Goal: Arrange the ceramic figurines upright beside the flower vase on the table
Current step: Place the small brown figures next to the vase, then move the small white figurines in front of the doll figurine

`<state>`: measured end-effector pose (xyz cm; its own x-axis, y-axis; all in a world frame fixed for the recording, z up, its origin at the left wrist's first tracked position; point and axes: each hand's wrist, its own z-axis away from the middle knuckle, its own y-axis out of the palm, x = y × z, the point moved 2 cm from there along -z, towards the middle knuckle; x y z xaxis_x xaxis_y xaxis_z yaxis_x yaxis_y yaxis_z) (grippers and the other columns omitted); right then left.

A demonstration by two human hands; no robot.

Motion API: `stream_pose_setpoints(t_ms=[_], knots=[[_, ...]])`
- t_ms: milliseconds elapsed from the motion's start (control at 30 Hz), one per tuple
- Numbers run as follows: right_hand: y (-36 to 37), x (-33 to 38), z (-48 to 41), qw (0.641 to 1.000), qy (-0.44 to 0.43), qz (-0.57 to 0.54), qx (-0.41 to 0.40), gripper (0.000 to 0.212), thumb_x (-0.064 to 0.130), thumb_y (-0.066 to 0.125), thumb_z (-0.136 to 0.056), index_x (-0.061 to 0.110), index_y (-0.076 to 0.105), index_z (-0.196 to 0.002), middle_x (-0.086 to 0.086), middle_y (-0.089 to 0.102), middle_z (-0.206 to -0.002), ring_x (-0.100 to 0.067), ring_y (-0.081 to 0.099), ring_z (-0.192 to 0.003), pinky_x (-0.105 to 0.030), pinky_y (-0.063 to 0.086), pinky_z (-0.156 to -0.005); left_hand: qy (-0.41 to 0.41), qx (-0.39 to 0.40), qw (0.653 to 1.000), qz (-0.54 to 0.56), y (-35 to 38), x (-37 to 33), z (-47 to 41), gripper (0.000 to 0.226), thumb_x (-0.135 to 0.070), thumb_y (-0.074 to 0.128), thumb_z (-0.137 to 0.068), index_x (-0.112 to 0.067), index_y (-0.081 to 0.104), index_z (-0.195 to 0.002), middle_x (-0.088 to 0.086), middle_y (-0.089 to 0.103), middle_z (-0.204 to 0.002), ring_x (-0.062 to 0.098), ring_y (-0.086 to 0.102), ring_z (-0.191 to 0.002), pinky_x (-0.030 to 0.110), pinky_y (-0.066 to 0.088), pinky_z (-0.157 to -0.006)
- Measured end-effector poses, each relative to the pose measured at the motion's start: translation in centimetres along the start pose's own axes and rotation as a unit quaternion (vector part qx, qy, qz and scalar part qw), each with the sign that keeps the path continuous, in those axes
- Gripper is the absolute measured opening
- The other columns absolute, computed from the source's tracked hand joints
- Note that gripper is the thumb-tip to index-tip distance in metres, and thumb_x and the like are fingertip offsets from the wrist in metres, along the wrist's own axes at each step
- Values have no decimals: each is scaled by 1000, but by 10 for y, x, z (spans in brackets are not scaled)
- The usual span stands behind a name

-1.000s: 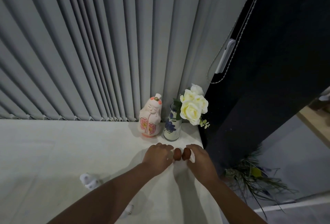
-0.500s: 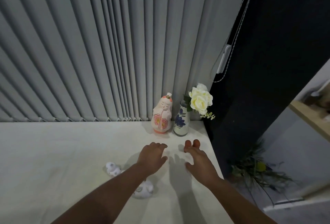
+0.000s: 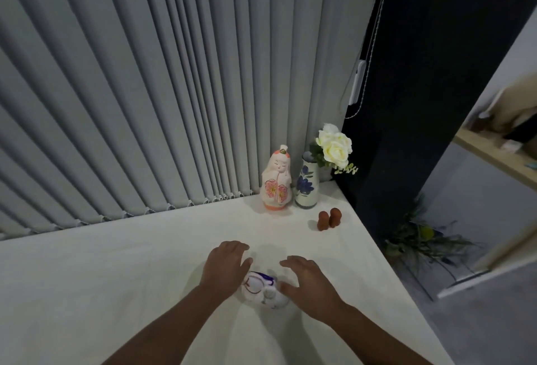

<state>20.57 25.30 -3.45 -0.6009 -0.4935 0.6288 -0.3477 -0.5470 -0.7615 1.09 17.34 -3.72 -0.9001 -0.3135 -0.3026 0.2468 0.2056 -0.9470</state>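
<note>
A blue-flowered vase (image 3: pixel 307 185) with white roses stands at the table's far right corner. A tall pink doll figurine (image 3: pixel 276 182) stands upright just left of it. Two small brown figurines (image 3: pixel 328 218) stand upright in front of the vase, near the right edge. A white figurine with blue and red markings (image 3: pixel 263 290) lies on the table between my hands. My left hand (image 3: pixel 226 267) rests against its left side, fingers spread. My right hand (image 3: pixel 308 283) is at its right side, fingers apart, thumb touching it. Neither hand has closed around it.
The white table (image 3: pixel 116 277) ends in an edge running diagonally at the right. Grey vertical blinds (image 3: pixel 174 88) hang behind it. A dark panel (image 3: pixel 436 73) and a green plant (image 3: pixel 421 242) on the floor lie beyond the right edge.
My hands let go of the two brown figurines, which now stand by the vase, and drew back to the lying white figurine. The view also shifted.
</note>
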Motion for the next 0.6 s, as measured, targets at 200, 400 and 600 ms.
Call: stream_pose_setpoints(t_ms=[200, 400, 600], knots=[[42, 32, 2, 999, 9, 23, -31, 49, 52, 63, -76, 32, 54, -120, 13, 58, -118, -13, 49, -102, -24, 39, -84, 18, 11, 1000, 8, -6, 37, 17, 42, -41, 36, -84, -20, 71, -90, -2, 74, -89, 22, 70, -83, 33, 57, -70], [65, 46, 2, 992, 46, 38, -115, 52, 57, 57, -70, 38, 55, -117, 17, 62, -117, -14, 56, -106, -33, 38, -95, 61, 73, 995, 32, -2, 60, 27, 66, -55, 21, -79, -20, 61, -118, -1, 64, -120, 21, 55, -115, 35, 46, -94], [77, 53, -1, 985, 122, 45, -111, 51, 56, 58, -76, 41, 48, -124, 22, 53, -128, -11, 43, -124, -46, 21, -113, 72, 129, 988, 40, 2, 77, 24, 50, -46, 45, -85, -23, 50, -130, -4, 51, -135, 17, 43, -127, 30, 41, -100]])
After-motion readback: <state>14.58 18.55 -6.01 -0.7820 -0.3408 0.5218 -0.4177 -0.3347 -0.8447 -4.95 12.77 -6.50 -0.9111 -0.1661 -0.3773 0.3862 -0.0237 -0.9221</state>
